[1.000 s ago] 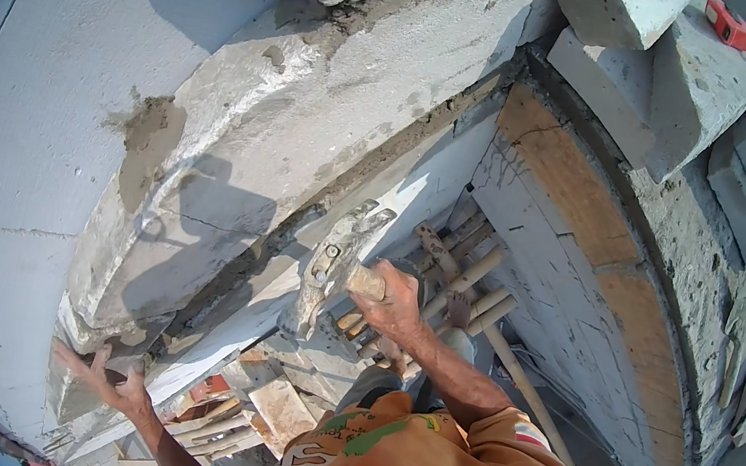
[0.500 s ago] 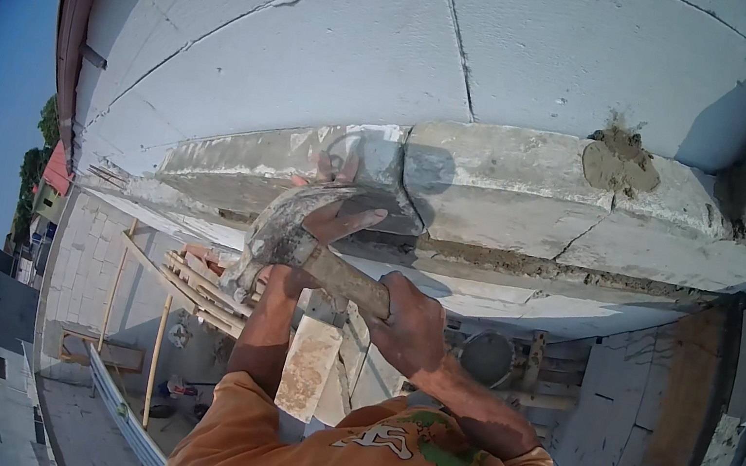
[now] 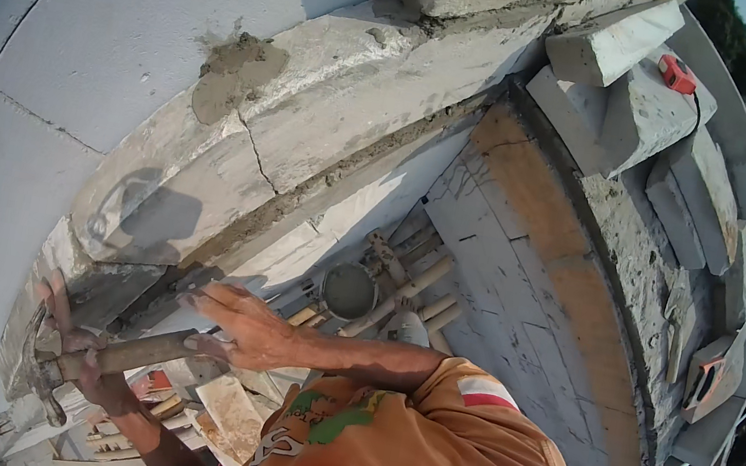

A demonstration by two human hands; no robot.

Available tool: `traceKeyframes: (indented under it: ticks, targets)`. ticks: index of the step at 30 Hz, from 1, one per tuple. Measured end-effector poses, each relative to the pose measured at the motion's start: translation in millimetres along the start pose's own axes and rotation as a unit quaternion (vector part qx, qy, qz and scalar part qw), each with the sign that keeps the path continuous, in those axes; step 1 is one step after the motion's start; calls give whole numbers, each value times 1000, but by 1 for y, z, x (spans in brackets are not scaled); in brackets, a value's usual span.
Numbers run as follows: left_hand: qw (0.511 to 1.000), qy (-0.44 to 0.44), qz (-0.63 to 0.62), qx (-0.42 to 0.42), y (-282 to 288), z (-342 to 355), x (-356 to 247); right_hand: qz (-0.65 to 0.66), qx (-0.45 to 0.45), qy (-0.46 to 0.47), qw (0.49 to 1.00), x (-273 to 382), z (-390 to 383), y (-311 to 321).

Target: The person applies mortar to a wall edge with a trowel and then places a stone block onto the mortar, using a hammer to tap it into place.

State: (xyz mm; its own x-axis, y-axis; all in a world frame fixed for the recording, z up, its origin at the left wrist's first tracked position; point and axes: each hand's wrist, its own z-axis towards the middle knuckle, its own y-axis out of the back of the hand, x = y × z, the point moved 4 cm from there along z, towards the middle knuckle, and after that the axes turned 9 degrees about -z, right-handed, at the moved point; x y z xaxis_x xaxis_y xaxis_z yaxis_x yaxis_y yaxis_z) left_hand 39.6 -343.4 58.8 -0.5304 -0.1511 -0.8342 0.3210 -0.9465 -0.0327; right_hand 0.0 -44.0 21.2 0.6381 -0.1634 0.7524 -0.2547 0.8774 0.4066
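Note:
My left hand (image 3: 70, 332) is at the lower left with its fingers apart, by the side and top of a pale grey block (image 3: 40, 276) on the wall. Across that hand and wrist lies a hammer (image 3: 140, 356), with a worn metal head and pale handle. My right hand (image 3: 246, 328) is at the handle's butt end, thumb side against it and other fingers stretched out, so the hold looks loose. A longer cracked block (image 3: 234, 180) adjoins the first one, with a blob of wet mortar (image 3: 240, 73) on it.
White block wall (image 3: 93, 18) rises behind the course. Below are a round bucket (image 3: 350, 290) of grey mix and wooden poles (image 3: 425, 276). At right, loose blocks (image 3: 650, 112), a red tape measure (image 3: 678, 74) and a handsaw (image 3: 714, 374) lie on a ledge.
The view has swung to the right, showing the ledge with loose blocks. My right hand's fingers have loosened from their wrap around the hammer handle. My left hand stays by the block.

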Motion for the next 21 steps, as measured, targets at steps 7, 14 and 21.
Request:
traceKeyframes:
  ticks: [7,14,21]
  targets:
    - [991,-66,90,78,-17,28,-36,136,-512,-454,716,-266,-184,203]
    - [986,150,-78,11,41,-18,-30,349,-657,-399,536,-375,-205,277]
    - [971,100,-172,134,44,-4,-29,492,-698,-277,440,-426,-212,300]
